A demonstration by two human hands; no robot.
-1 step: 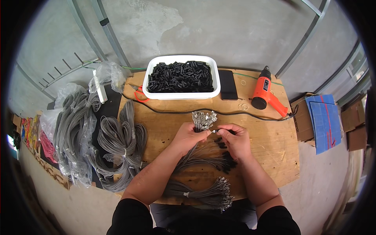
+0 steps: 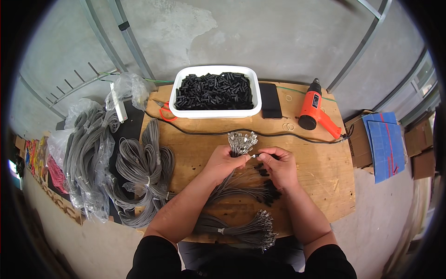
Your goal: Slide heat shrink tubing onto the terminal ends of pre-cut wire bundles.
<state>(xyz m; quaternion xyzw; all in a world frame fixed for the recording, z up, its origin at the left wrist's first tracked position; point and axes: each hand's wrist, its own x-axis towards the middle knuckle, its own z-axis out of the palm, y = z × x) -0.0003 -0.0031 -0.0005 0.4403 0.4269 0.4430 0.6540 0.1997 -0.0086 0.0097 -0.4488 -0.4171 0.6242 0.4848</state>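
Nearest: tied bundle of grey wire leads (image 2: 237, 229).
Mid-table: left hand (image 2: 226, 162) clamped on upright bunch of metal-tipped grey wires (image 2: 241, 142); right hand (image 2: 278, 165) pinching one tip. Sleeving step, likely; needs steady alignment.
Far: white tray of black tube pieces (image 2: 214, 91).

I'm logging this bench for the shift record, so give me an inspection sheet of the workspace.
Surface: wooden board, used as a bench.
Job's things: wire bundle with metal ends, in left hand; more bundles near the front edge.
Clutter: white tray of black sleeves, phone, heat gun, scissors.
Grippers: left hand grips the bundle; right hand pinches one wire end.
Cables: black cord across the board; grey coils on the left.
Surroundings: concrete floor, bagged wire, cartons.
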